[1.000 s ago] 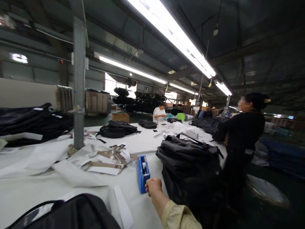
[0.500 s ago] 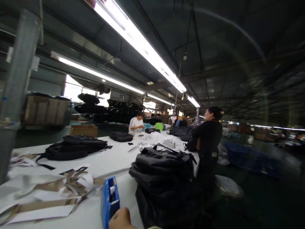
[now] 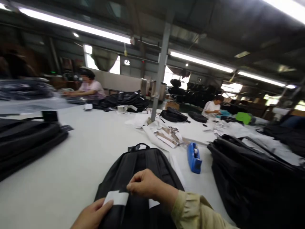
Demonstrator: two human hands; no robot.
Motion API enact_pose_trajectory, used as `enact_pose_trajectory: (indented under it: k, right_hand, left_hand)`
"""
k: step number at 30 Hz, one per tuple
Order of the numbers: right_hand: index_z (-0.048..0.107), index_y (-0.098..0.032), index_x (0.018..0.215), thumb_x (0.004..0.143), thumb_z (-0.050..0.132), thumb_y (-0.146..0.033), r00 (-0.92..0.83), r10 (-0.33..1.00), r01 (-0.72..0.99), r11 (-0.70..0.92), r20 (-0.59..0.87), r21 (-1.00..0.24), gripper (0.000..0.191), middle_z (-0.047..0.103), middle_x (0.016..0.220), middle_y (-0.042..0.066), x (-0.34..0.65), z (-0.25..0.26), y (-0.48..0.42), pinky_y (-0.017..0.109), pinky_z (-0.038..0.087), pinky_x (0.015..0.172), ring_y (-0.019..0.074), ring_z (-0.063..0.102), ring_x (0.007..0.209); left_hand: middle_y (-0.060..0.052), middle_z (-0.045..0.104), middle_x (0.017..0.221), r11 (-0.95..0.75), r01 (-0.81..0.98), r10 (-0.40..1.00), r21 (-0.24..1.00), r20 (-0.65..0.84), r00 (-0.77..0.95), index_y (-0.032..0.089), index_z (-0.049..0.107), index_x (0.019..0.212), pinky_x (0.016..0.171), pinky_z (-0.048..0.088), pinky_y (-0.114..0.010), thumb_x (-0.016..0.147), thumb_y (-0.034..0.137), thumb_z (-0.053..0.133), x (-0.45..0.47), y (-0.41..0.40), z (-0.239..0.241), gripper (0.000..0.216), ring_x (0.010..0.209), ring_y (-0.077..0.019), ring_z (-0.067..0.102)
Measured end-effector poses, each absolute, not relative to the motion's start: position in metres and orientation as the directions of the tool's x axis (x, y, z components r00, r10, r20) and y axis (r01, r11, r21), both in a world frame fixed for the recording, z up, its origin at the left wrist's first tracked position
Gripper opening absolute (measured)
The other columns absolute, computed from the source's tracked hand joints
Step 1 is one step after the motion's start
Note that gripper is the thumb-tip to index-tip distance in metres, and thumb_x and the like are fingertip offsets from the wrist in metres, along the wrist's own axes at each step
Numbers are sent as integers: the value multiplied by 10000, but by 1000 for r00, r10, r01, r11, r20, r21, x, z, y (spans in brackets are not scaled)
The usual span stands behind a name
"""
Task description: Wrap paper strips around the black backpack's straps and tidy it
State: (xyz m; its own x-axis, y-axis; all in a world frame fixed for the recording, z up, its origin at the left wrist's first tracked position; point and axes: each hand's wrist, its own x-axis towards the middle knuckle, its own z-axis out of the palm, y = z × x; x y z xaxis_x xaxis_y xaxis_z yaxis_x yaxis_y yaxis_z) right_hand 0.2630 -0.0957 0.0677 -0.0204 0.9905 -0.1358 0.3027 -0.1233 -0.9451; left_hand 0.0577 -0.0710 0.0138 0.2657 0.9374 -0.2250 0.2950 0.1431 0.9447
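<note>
1. Currently working over black backpack (image 3: 141, 156), lying straps-up on white table (image 3: 85, 146).
2. Pinching white strip (image 3: 120, 198) with left hand (image 3: 91, 216); closing right hand (image 3: 144, 184) in fingertip pinch, possibly around something, too small to tell.
3. Probably fastening strip across strap (image 3: 125, 167); needing steady hold next.

One camera is at work here, worn on the person's head, looking forward and steeply enough down to take in the broad white tabletop (image 3: 78, 152). It sits close above the black fabric backpack (image 3: 137, 160), seen large at the bottom middle. Its wide view runs past the grey metal post (image 3: 162, 66), leaning in the frame, to the bright curtained window (image 3: 115, 66) well beyond.
</note>
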Motion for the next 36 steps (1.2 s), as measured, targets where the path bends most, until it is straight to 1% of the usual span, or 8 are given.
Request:
enact_pose_trajectory:
  k: [2, 5, 10, 15, 20, 28, 32, 36]
  right_hand:
    - [723, -150, 664, 693, 651, -184, -34, 985, 314, -152, -171, -937, 85, 609, 565, -29, 248, 63, -94, 185, 363, 508, 79, 499, 523]
    - [716, -146, 656, 685, 627, -162, -43, 968, 340, -218, -247, -915, 95, 617, 554, -22, 236, 60, -94, 193, 373, 513, 90, 514, 517]
    - [673, -147, 576, 669, 657, -174, 37, 945, 415, -310, -324, -856, 98, 582, 505, -22, 226, 65, -88, 197, 354, 492, 91, 498, 499]
    - [656, -156, 537, 654, 640, -158, 80, 935, 531, -334, -346, -779, 118, 528, 471, -28, 223, 65, -84, 214, 342, 486, 101, 485, 502]
    - [684, -149, 580, 646, 638, -169, 81, 935, 551, -331, -346, -766, 83, 557, 512, -21, 229, 57, -85, 218, 344, 486, 99, 489, 509]
    - [676, -149, 566, 626, 635, -164, 108, 934, 571, -338, -340, -748, 74, 527, 488, -24, 232, 48, -84, 209, 305, 452, 94, 466, 504]
    - [688, -148, 581, 630, 694, -226, 128, 929, 576, -355, -348, -737, 92, 547, 496, -21, 231, 46, -84, 214, 301, 445, 93, 466, 495]
    - [685, -152, 586, 616, 748, -283, 148, 929, 590, -358, -339, -723, 149, 576, 515, -12, 232, 39, -82, 216, 317, 445, 102, 506, 497]
  left_hand:
    - [-49, 747, 766, 232, 208, 902, 950, -290, 320, 177, 723, 845, 752, 564, -351, 736, 561, 671, 48, -75, 9, 403, 873, -314, 701]
    - [-45, 756, 779, 267, 134, 875, 954, -299, 382, 172, 720, 864, 722, 532, -326, 705, 539, 687, 51, -75, 5, 402, 856, -302, 697]
    - [-40, 749, 794, 179, 202, 894, 963, -245, 375, 157, 719, 910, 654, 496, -304, 753, 560, 620, 57, -77, 6, 444, 798, -275, 683]
    - [-43, 742, 789, 68, 288, 904, 955, -181, 386, 151, 717, 891, 681, 480, -309, 785, 558, 571, 57, -80, 14, 445, 824, -286, 665]
    - [-50, 747, 822, 27, 298, 904, 954, -151, 400, 152, 710, 899, 714, 482, -323, 791, 532, 541, 58, -80, 15, 430, 849, -297, 662]
    - [-47, 751, 817, 13, 334, 909, 942, -150, 388, 158, 714, 884, 727, 477, -335, 756, 490, 538, 59, -82, 24, 397, 843, -301, 669]
    - [-49, 749, 822, 2, 329, 904, 944, -142, 403, 163, 704, 883, 733, 477, -336, 781, 507, 529, 60, -81, 19, 399, 840, -299, 670]
    - [-57, 729, 780, -41, 384, 913, 923, -121, 390, 173, 676, 806, 700, 461, -336, 807, 534, 504, 62, -81, 15, 400, 822, -304, 663]
